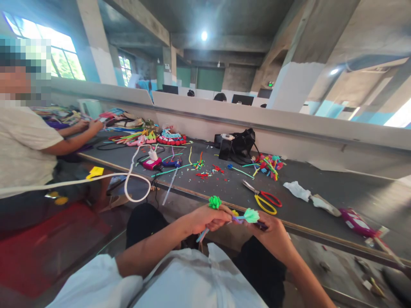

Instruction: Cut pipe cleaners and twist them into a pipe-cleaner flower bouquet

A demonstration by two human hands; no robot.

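My left hand (207,219) is closed around thin craft stems, with a bright green pompom flower (214,202) sticking up above its fingers. My right hand (270,231) is also closed, pinching a mint-green flower (251,215) and the purple stem (238,219) that runs between both hands. A pale blue stem end (202,235) pokes out below my left hand. Both hands hover just in front of the dark table's (353,194) near edge, over my lap.
Scissors with yellow and red handles (265,200) lie on the table just beyond my hands. Colourful pipe cleaners (269,164), a black bag (240,143), a white cloth (298,190), and a white cable (135,188) lie around. Another person (28,145) works at the left.
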